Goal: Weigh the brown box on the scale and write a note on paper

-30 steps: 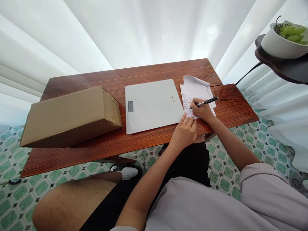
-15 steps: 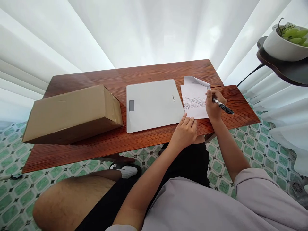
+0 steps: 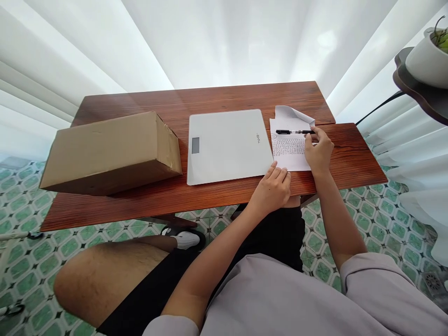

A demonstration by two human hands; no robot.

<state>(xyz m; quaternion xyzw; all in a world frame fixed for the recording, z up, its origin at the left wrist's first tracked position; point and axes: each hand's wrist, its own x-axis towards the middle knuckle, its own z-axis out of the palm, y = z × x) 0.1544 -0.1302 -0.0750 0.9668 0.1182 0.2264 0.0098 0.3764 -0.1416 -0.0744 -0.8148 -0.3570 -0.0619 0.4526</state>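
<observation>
Across the upper part of a handwritten sheet of white paper (image 3: 292,162) lies a black pen (image 3: 289,132), level, its dark end toward the left. My right hand (image 3: 319,151) pinches the pen's right end between thumb and fingers at the sheet's right side. My left hand (image 3: 275,189) rests flat at the sheet's lower left corner, fingers stretched out and touching the paper's edge. The sheet's top right part is folded over and curls up. Just left of the paper is a flat white digital scale (image 3: 227,147) with a small grey display.
A closed cardboard box (image 3: 108,144) sits on the left of the wooden table (image 3: 210,99). At the upper right, a dark wavy-edged stand (image 3: 408,88) carries a white bowl (image 3: 429,60) with green fruit. White curtains (image 3: 224,42) hang behind the table.
The pen has swung round from pointing down to the right and now lies across the paper, dark end left. My right hand has turned with it. My left hand stays by the paper's edge.
</observation>
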